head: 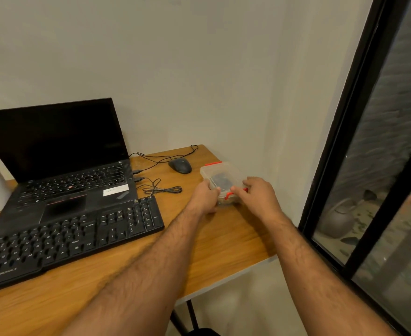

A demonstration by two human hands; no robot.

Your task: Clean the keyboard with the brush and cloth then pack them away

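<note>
Container (220,177) gripped by left hand (205,196), right hand (256,194) pinching red latch (228,195): steady, unclip gently.

My left hand (205,197) grips clear box (220,175) | my right hand (258,194) at its red latch (228,195) | black keyboard (73,241) before laptop (59,161) on bench (224,238) | mouse (180,165) behind box

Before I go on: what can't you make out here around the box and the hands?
Head view only:
- Contents of the clear plastic box with red clips: a dark shape behind cloudy plastic; brush or cloth unclear.
- Near red clip: partly covered by the right hand, latched or not unclear.
- Left hand hides the box's left side.
- Black external keyboard: left end cut off.
</note>
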